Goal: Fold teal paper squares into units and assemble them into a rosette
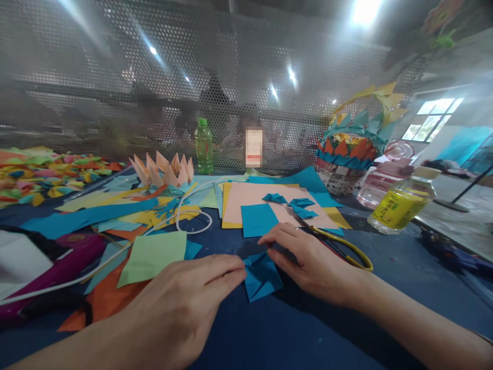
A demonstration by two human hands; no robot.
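A blue square of paper with fold creases (263,280) lies on the dark blue table in front of me. My left hand (192,290) pinches its left corner between thumb and fingers. Curled over the upper right edge of the same paper is my right hand (298,254), its thumb on the sheet; part of the paper is hidden under these fingers. Just beyond, a flat blue square (259,221) rests partly on a pink sheet (246,192). Small folded blue pieces (302,208) sit on that pink sheet. Scissors with yellow-and-black handles (356,252) lie behind my right wrist.
On the left are a green paper (156,257), an orange sheet (111,298), a purple device (77,257) and a white cord (185,205). Pink folded points (165,172) and a green bottle (203,146) stand behind. A paper basket (342,159) and a yellow-labelled bottle (400,205) stand right.
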